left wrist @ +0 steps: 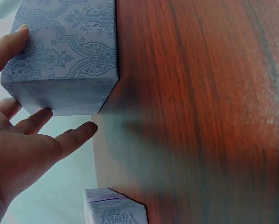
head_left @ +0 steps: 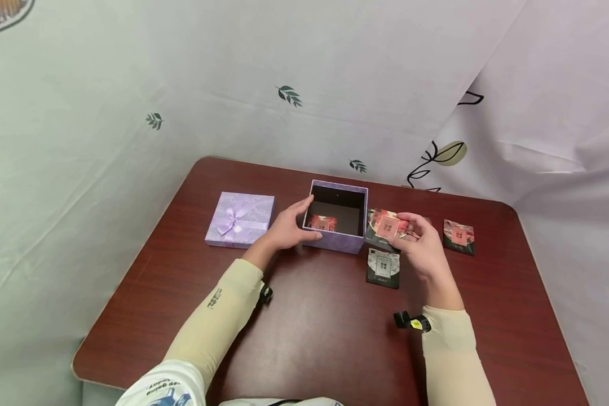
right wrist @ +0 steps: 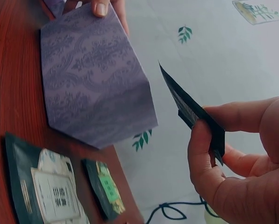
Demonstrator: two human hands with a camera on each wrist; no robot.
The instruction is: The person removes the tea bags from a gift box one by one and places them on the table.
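Observation:
An open purple patterned gift box (head_left: 333,241) stands near the back of the table, with a red-and-black packet (head_left: 322,224) lying inside. My left hand (head_left: 287,225) holds the box at its left side. In the left wrist view the thumb rests on the patterned front face and fingers touch the adjoining side. To the right of the box, my right hand (head_left: 420,243) pinches another red-and-black packet (head_left: 384,226) between thumb and fingers. The right wrist view shows this held packet (right wrist: 195,114) edge-on, raised beside the box.
The purple lid (head_left: 241,220) with its ribbon bow lies left of the box. A white-labelled black packet (head_left: 383,268) lies below the held one, and a pink-labelled packet (head_left: 459,237) at the right. A green-labelled packet (right wrist: 109,189) lies beyond the white-labelled one. White curtains hang behind the table.

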